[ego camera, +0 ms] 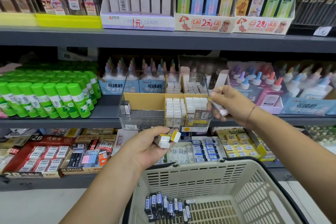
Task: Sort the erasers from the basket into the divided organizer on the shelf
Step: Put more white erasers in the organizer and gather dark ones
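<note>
Pinching one eraser [219,107] in the right hand [234,104], hovering at the front right compartment of the clear organizer [141,118] (already packed with white erasers [175,106]); left hand [145,148] gripping several yellow-sleeved erasers [168,139] just below the organizer; blue-sleeved erasers [163,205] lying in the basket [200,165]

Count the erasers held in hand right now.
4 visible: three erasers bunched in the left hand, one eraser pinched by the right hand at the right edge of the organizer. The left palm may hide more.

The basket [254,192] runs off the bottom edge.
</note>
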A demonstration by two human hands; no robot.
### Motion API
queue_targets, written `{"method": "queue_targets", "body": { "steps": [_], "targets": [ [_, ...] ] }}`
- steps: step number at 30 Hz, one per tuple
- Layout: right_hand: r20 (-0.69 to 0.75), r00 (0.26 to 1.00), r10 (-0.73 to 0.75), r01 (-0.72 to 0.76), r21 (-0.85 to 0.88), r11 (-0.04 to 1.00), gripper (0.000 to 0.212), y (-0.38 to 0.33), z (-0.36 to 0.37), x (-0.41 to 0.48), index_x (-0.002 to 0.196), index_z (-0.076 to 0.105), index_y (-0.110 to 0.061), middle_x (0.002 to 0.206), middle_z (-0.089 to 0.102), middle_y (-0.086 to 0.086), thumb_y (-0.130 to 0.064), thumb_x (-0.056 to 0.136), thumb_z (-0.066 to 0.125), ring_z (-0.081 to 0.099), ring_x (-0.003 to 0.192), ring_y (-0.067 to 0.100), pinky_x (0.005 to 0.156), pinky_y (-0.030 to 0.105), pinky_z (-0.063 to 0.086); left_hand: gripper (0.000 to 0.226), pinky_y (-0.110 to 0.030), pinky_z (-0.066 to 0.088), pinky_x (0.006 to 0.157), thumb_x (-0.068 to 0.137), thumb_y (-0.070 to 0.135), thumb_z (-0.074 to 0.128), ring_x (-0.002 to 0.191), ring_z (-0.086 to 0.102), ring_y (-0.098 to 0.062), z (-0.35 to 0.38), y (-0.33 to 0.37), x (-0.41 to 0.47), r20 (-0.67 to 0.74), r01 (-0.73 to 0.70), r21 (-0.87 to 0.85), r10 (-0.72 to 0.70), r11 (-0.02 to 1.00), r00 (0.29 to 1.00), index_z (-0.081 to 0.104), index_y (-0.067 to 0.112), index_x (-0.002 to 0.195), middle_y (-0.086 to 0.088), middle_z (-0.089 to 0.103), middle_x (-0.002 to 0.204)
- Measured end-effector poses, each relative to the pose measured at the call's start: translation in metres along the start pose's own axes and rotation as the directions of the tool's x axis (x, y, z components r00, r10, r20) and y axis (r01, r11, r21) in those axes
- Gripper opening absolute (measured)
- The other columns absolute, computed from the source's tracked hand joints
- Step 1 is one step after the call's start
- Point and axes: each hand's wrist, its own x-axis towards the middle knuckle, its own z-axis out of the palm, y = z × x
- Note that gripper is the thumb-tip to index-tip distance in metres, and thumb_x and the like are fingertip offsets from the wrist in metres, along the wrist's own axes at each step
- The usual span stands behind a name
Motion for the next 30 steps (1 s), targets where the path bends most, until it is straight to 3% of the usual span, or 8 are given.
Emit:
{"method": "queue_targets", "body": {
  "steps": [4,7,9,13,15,19,25,30],
  "targets": [
    [-0.086,0.995,-0.045,0.007,-0.399,0.917,0.017,-0.006,-0.002,0.003,0.097,0.044,-0.013,0.070,0.068,0.008,-0.018,0.092,0.060,0.045,0.044,0.011,0.040,0.020,0.037,0.014,-0.047,0.057,0.070,0.088,-0.008,0.055,0.108,0.060,-0.032,0.001,0.000,0.000,-0.007,-0.002,-0.015,0.001,1.000,1.000,0.056,-0.007,0.102,-0.025,0.060,0.116],
    [-0.003,0.997,-0.083,0.067,-0.557,0.828,0.006,-0.020,-0.007,0.003,0.097,0.060,-0.013,0.066,0.063,0.001,-0.012,0.091,0.060,0.053,0.049,0.005,0.043,0.010,0.039,0.013,-0.047,0.048,0.078,0.089,-0.009,0.054,0.110,0.058,-0.032,0.002,0.000,-0.001,-0.022,-0.001,-0.014,0.001,1.000,1.000,0.056,-0.008,0.102,-0.025,0.059,0.116],
    [0.066,0.996,-0.061,0.089,-0.649,0.755,0.013,-0.025,-0.009,0.005,0.103,0.064,-0.017,0.070,0.064,0.001,-0.011,0.092,0.058,0.058,0.055,0.008,0.046,0.007,0.040,0.012,-0.046,0.047,0.079,0.089,-0.009,0.054,0.107,0.059,-0.032,0.004,0.000,-0.002,-0.025,0.000,-0.002,0.000,1.000,1.000,0.056,-0.008,0.101,-0.025,0.059,0.115],
    [0.142,0.981,-0.131,0.185,-0.885,0.426,0.033,-0.024,-0.003,0.012,0.114,0.061,-0.024,0.088,0.059,-0.005,-0.021,0.082,0.072,0.055,0.069,0.007,0.066,0.018,0.043,0.013,-0.047,0.048,0.072,0.089,-0.009,0.055,0.101,0.060,-0.031,0.004,0.000,-0.002,-0.024,0.001,0.002,-0.001,1.000,1.000,0.056,-0.008,0.101,-0.024,0.061,0.111],
    [0.153,0.973,-0.172,0.204,-0.921,0.332,0.033,-0.018,0.002,0.016,0.112,0.062,-0.020,0.087,0.057,-0.005,-0.023,0.081,0.073,0.057,0.083,0.013,0.073,0.022,0.042,0.011,-0.047,0.047,0.074,0.089,-0.009,0.055,0.100,0.061,-0.031,0.004,0.000,-0.002,-0.028,0.003,-0.001,-0.003,1.000,1.000,0.056,-0.007,0.100,-0.024,0.061,0.110],
    [0.217,0.953,-0.211,0.268,-0.930,0.252,0.024,-0.001,0.006,0.020,0.109,0.067,-0.013,0.103,0.066,0.001,-0.022,0.087,0.066,0.059,0.098,0.019,0.089,0.031,0.045,0.012,-0.047,0.047,0.077,0.089,-0.009,0.054,0.098,0.061,-0.031,0.004,0.000,-0.003,-0.027,0.002,-0.004,-0.003,1.000,1.000,0.056,-0.008,0.101,-0.025,0.062,0.109],
    [0.104,0.928,-0.359,0.221,-0.927,0.304,0.023,0.018,0.015,0.018,0.097,0.064,-0.017,0.086,0.064,-0.005,-0.029,0.080,0.075,0.053,0.076,0.010,0.082,0.028,0.048,0.005,-0.046,0.052,0.077,0.089,-0.010,0.054,0.089,0.062,-0.031,0.005,-0.002,-0.002,-0.025,0.001,-0.007,-0.001,1.000,1.000,0.056,-0.007,0.093,-0.024,0.063,0.096],
    [0.089,0.929,-0.360,0.228,-0.902,0.367,0.029,0.024,0.016,0.020,0.077,0.051,-0.024,0.072,0.052,-0.013,-0.028,0.072,0.080,0.050,0.071,0.010,0.090,0.032,0.038,0.005,-0.042,0.056,0.053,0.089,-0.009,0.054,0.081,0.065,-0.030,0.007,-0.006,-0.004,-0.010,0.024,0.064,-0.023,0.998,1.000,0.058,-0.009,0.088,-0.023,0.069,0.076]
  ]
}}
